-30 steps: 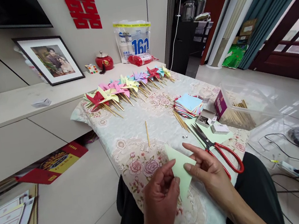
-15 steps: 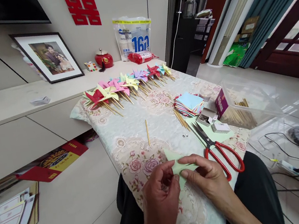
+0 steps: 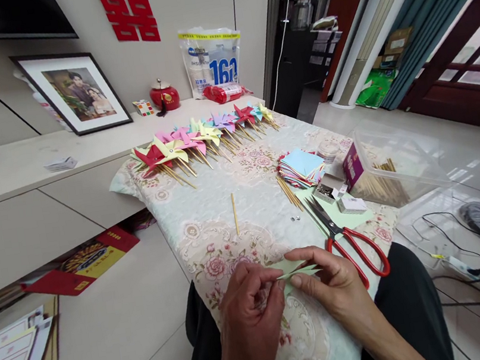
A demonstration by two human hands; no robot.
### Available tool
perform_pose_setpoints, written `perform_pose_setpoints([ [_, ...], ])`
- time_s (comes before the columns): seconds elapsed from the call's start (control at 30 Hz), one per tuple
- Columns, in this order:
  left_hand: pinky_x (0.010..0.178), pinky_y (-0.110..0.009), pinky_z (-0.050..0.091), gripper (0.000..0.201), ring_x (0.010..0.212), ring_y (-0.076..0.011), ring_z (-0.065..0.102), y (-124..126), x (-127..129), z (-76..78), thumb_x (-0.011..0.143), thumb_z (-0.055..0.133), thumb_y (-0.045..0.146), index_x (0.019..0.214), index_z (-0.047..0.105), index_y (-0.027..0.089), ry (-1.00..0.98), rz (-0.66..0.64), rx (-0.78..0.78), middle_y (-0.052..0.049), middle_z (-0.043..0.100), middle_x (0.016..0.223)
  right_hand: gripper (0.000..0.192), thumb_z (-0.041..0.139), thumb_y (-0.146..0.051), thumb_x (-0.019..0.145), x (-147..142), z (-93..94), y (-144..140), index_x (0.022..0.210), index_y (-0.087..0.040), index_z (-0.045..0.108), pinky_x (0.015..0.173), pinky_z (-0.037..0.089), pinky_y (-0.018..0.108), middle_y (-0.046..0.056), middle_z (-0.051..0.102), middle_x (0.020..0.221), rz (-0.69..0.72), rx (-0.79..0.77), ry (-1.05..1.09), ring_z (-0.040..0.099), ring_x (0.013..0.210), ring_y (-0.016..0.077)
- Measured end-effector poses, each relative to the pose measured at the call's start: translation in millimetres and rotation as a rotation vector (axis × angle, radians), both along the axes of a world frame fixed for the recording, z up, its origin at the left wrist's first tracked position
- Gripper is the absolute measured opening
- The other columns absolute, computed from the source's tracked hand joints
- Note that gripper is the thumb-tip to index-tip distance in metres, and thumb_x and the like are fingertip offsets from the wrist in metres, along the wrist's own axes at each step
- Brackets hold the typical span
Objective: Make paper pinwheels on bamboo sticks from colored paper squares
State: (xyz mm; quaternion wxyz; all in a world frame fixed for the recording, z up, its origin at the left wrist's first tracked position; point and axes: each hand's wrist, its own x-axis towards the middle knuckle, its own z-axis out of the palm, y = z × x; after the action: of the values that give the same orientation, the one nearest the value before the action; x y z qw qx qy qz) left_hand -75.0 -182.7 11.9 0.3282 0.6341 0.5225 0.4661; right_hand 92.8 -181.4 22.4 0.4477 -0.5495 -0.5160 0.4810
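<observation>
Between both hands is a pale green paper pinwheel (image 3: pixel 289 266), its cut flaps partly folded in toward the middle. My left hand (image 3: pixel 253 313) pinches its left side between thumb and forefinger. On the other side my right hand (image 3: pixel 334 283) grips the folded paper with thumb and fingers. The fingers hide part of the centre. Red-handled scissors (image 3: pixel 337 228) lie partly open just right of my right hand. A single wooden stick (image 3: pixel 235 214) rests ahead of the hands, and two small metal fasteners (image 3: pixel 295 218) sit near the scissor tips.
Finished pinwheels (image 3: pixel 198 138) lie in a row at the table's far edge. A stack of coloured paper (image 3: pixel 301 166), several sticks (image 3: pixel 289 192), small boxes (image 3: pixel 330 187) and a clear plastic bin (image 3: pixel 400 162) of sticks stand on the right. The table bears a flowered cloth (image 3: pixel 203 233).
The green paper has tilted flatter, and its upper tip no longer sticks up ahead of the fingers. My left hand has shifted slightly left. Both hands keep hold of the paper.
</observation>
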Motion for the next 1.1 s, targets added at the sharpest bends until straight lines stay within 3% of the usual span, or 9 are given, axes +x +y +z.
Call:
perform_pose_setpoints([
  [0.2,0.064,-0.025,0.050,0.009,0.077,-0.0161,0.063,2,-4,5.4,0.080,0.066,0.019,0.080,0.073,0.024,-0.022,0.028,-0.071,-0.004,0.066,0.094,0.018,0.074,-0.033,0.086,9,-2.6,1,0.102,-0.025,0.077,0.072,0.052,0.029,0.004,0.071,0.091,0.087,0.146,-0.105,0.065,0.083,0.0187],
  [0.37,0.078,-0.031,0.052,0.006,0.085,-0.0204,0.065,4,-7,7.8,0.080,0.066,0.025,0.076,0.070,0.022,-0.115,-0.010,-0.145,-0.004,0.070,0.088,0.013,0.071,-0.034,0.089,8,0.2,2,0.095,-0.026,0.079,0.072,0.052,0.029,0.005,0.067,0.092,0.085,0.207,-0.140,0.063,0.090,0.0204],
  [0.6,0.056,-0.023,0.046,0.019,0.060,-0.0141,0.057,3,-4,1.5,0.079,0.069,0.038,0.077,0.070,0.019,-0.329,-0.028,-0.442,0.001,0.066,0.065,0.018,0.067,-0.037,0.091,8,2.0,3,0.085,-0.022,0.075,0.074,0.051,0.031,0.005,0.067,0.087,0.119,0.160,-0.149,0.064,0.082,0.0195],
  [0.73,0.055,-0.023,0.045,0.018,0.058,-0.0132,0.055,6,-2,4.8,0.078,0.068,0.036,0.071,0.068,0.019,-0.281,-0.045,-0.430,0.001,0.065,0.064,0.012,0.067,-0.031,0.091,7,7.4,3,0.094,-0.022,0.073,0.079,0.049,0.031,0.004,0.069,0.090,0.156,0.173,-0.199,0.065,0.087,0.0194],
  [0.9,0.062,-0.025,0.048,0.012,0.065,-0.0152,0.060,6,1,10.2,0.080,0.066,0.031,0.079,0.070,0.020,-0.222,-0.087,-0.364,0.000,0.068,0.071,0.016,0.066,-0.030,0.092,5,8.1,3,0.081,-0.021,0.071,0.074,0.045,0.029,0.001,0.067,0.081,0.154,0.143,-0.159,0.062,0.080,0.0167],
  [1.1,0.063,-0.026,0.049,0.014,0.065,-0.0165,0.060,1,3,1.6,0.084,0.062,0.031,0.080,0.068,0.019,-0.211,-0.128,-0.417,-0.002,0.069,0.072,0.018,0.066,-0.033,0.091,5,3.3,3,0.079,-0.020,0.068,0.072,0.044,0.029,0.000,0.065,0.079,0.100,0.057,-0.099,0.060,0.078,0.0170],
])
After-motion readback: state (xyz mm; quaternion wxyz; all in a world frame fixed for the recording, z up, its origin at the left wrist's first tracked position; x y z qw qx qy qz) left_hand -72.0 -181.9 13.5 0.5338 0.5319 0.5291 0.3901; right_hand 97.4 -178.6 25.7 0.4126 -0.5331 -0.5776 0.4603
